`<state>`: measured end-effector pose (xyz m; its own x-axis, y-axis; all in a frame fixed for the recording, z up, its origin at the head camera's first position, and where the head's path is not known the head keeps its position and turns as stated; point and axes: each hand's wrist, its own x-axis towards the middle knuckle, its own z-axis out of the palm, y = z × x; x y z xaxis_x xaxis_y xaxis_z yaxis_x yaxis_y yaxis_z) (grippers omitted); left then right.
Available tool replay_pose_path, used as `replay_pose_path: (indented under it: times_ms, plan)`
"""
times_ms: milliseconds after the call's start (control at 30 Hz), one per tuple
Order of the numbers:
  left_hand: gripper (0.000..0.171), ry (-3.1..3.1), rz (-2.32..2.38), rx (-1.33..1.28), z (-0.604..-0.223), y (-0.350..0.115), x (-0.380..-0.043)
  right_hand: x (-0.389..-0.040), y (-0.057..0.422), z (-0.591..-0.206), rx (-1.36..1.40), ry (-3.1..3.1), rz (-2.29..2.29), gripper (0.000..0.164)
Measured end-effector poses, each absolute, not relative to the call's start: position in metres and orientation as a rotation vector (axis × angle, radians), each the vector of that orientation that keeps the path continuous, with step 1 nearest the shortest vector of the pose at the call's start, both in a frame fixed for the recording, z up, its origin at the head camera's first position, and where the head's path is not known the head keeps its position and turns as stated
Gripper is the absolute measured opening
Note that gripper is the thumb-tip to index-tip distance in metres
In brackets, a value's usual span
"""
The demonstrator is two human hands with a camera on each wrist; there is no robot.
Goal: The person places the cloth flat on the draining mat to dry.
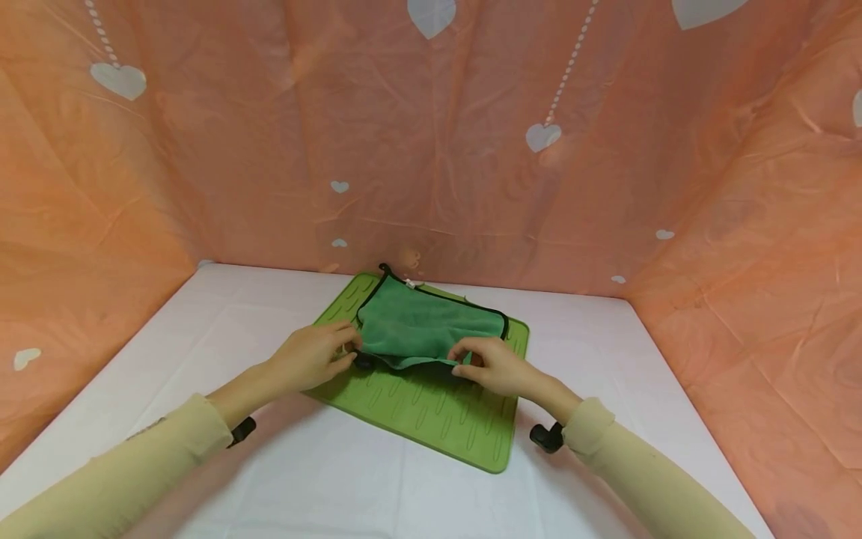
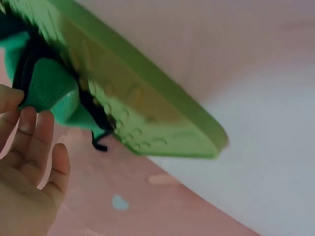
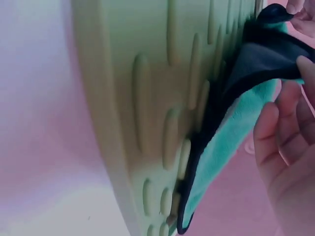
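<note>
A green cloth with black edging lies over the far part of a ribbed green mat. Its near edge is lifted off the mat between the two hands. At the cloth's left near corner, my left hand pinches the black edge between thumb and fingers; the left wrist view shows the cloth bunched there. My right hand pinches the near edge farther right. In the right wrist view the cloth's dark underside shows below the right fingers. A small black loop hangs from a far corner.
The mat lies slantwise on a white-covered table. Orange sheeting with white hearts rises behind the table and along both sides. A black wrist device sits under the right wrist, another by the left.
</note>
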<state>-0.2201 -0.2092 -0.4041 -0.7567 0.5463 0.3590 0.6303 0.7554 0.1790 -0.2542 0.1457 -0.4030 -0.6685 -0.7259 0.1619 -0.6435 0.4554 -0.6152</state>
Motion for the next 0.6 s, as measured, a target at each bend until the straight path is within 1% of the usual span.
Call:
replay_pose_path:
  times_ms: [267,600]
  plan:
    - [0.015,-2.615,-0.458,-0.938,-0.398,-0.228,-0.222,-0.244,0.167,-0.4,-1.232,2.481,-0.995,0.018]
    - [0.02,-2.635,-0.431,-1.23,-0.409,-0.228,-0.211,-0.233,0.178,-0.421,-1.431,2.366,-0.845,0.012]
